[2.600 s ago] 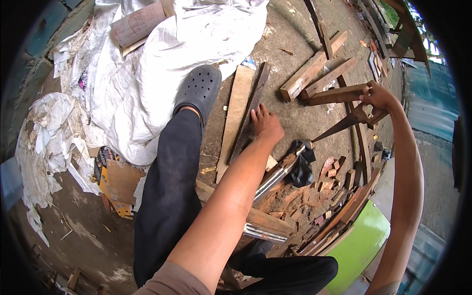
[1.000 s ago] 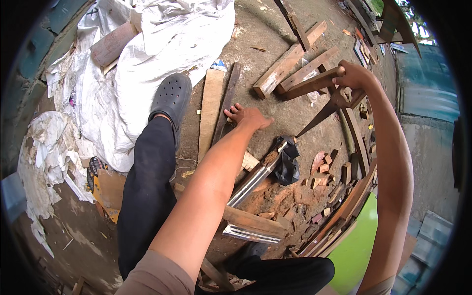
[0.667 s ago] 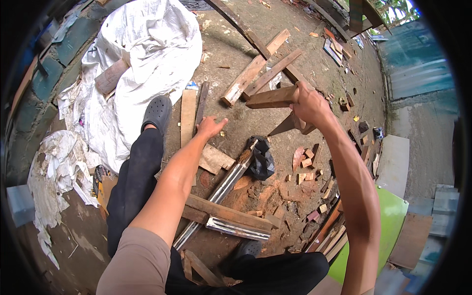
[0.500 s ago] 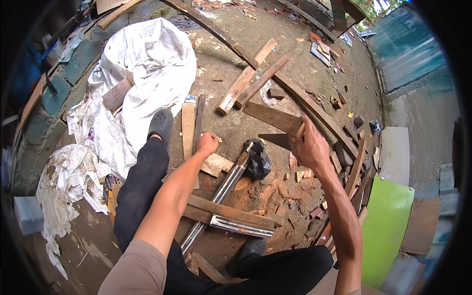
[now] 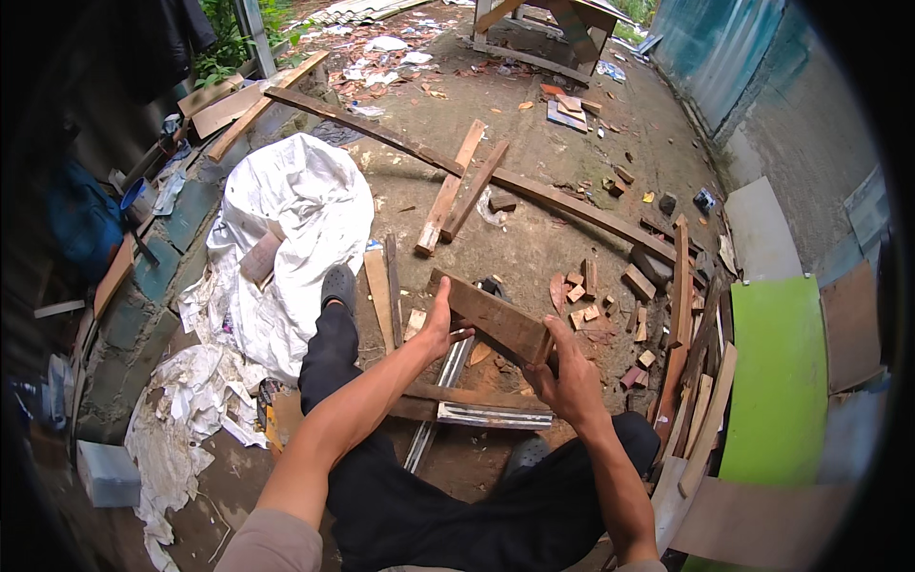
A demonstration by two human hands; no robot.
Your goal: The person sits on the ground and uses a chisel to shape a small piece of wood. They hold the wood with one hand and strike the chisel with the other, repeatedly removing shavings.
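A short, flat brown wooden board [image 5: 498,319] is raised over the work spot in front of me, held between both hands. My left hand [image 5: 438,324] has its thumb at the board's left end and its fingers reaching along the lower side. My right hand [image 5: 569,377] grips the opposite end. Below lie a wooden beam [image 5: 477,396] with a white-striped metal piece [image 5: 496,416] against it, and a long striped metal bar [image 5: 426,439] that runs under the beam. A dark bundle [image 5: 491,286] is partly hidden behind the board.
A white sack [image 5: 315,200] with a wood block on it lies at the left. A long plank [image 5: 572,205] crosses the ground ahead, beside two shorter ones. Small offcuts [image 5: 583,313] and stacked strips [image 5: 710,410] are at the right, near a green panel [image 5: 777,381].
My left hand has left the thin slats on the ground and taken hold of the board's left end. My right hand has brought the board nearer and lower. The view has tilted upward.
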